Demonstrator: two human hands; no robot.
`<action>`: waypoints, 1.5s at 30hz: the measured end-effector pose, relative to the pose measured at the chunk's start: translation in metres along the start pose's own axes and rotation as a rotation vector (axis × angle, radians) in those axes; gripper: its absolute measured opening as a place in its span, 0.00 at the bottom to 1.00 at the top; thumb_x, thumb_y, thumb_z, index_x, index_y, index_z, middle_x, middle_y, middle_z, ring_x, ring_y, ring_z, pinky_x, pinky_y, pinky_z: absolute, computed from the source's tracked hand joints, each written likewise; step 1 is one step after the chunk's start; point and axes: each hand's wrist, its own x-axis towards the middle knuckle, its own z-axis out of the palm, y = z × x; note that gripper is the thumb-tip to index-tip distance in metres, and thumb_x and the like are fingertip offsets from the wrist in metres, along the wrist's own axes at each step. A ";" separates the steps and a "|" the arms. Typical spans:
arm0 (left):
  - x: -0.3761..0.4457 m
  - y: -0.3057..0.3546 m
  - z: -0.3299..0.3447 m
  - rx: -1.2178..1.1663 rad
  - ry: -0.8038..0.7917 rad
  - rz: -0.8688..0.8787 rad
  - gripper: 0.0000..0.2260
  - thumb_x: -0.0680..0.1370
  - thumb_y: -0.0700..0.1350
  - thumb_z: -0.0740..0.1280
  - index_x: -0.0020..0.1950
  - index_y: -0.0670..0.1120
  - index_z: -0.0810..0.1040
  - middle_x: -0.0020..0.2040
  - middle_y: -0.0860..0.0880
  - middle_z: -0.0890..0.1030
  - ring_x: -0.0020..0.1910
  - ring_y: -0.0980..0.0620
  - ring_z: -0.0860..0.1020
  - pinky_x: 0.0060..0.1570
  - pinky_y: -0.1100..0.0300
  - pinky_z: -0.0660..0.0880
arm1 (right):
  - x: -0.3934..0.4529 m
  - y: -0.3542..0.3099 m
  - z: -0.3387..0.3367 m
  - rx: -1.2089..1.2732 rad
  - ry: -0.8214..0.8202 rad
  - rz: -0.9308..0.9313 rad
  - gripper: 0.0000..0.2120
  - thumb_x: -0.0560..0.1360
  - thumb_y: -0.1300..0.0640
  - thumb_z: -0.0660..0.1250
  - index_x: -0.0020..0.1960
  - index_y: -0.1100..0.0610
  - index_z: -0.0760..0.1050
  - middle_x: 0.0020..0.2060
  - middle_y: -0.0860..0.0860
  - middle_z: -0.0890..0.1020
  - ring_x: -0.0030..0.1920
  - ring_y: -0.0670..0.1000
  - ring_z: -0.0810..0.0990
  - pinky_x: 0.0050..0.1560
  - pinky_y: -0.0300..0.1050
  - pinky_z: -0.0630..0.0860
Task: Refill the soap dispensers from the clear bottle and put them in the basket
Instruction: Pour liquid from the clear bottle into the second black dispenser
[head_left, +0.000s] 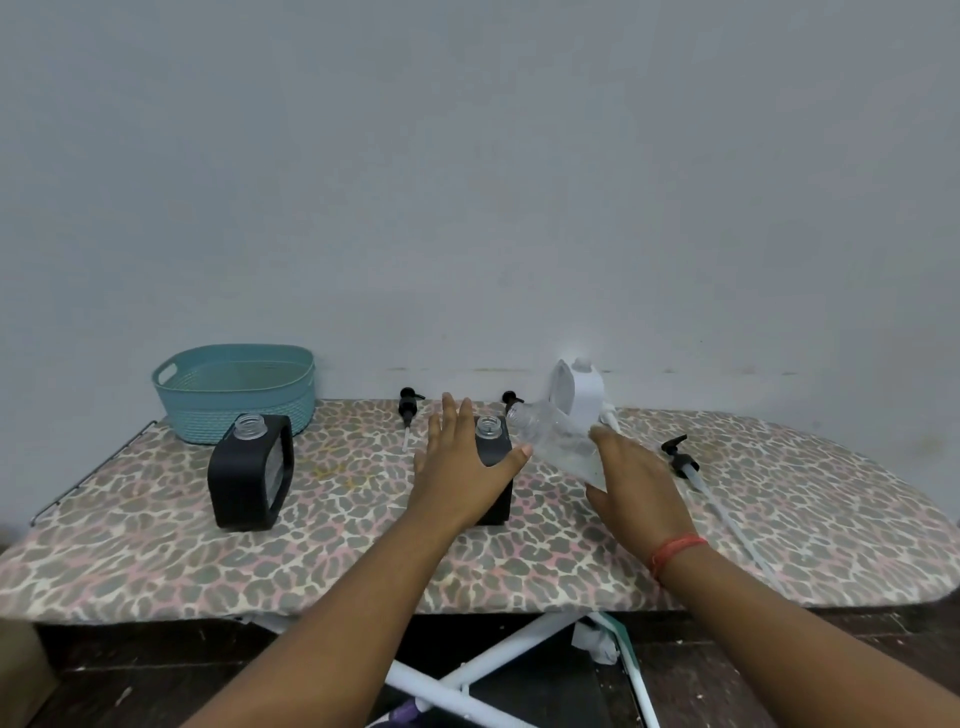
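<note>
Your left grip (460, 457) spread loose against the middle dispenser (493, 441), right grip (631, 467) clasping the tilted clear bottle (550, 434), basket (236, 395) far left, white iron (579, 395) behind, pump heads (408, 408) scattered on the ironing board (363, 545).

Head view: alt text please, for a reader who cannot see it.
A right hand tips a clear bottle toward an open black dispenser steadied by the left hand. A second open dispenser stands before an empty teal basket.

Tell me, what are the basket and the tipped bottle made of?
The basket looks like matte teal plastic moulded in a woven pattern, with a cut-out handle. The bottle, held tipped by the right hand, looks like thin clear plastic: you can see through it and it glints. It could be glass; plastic seems likelier.
</note>
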 end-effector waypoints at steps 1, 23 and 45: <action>0.000 0.000 0.001 0.025 0.006 -0.001 0.47 0.75 0.73 0.60 0.84 0.51 0.43 0.82 0.54 0.35 0.81 0.51 0.37 0.78 0.38 0.49 | 0.002 0.000 0.000 -0.016 0.006 -0.015 0.30 0.69 0.58 0.77 0.67 0.55 0.70 0.58 0.54 0.81 0.55 0.57 0.80 0.56 0.52 0.78; -0.001 -0.001 -0.002 0.166 -0.033 -0.024 0.47 0.75 0.70 0.61 0.83 0.50 0.42 0.83 0.53 0.37 0.82 0.48 0.37 0.77 0.33 0.52 | 0.033 0.010 -0.023 -0.303 -0.032 -0.225 0.33 0.63 0.57 0.80 0.64 0.55 0.70 0.61 0.53 0.80 0.59 0.58 0.80 0.61 0.61 0.76; -0.003 0.003 -0.004 0.266 -0.024 -0.031 0.45 0.76 0.70 0.59 0.83 0.49 0.43 0.83 0.49 0.39 0.81 0.41 0.36 0.76 0.35 0.44 | 0.050 0.014 -0.043 -0.470 -0.064 -0.318 0.29 0.67 0.58 0.78 0.65 0.55 0.72 0.64 0.54 0.79 0.63 0.59 0.78 0.64 0.63 0.73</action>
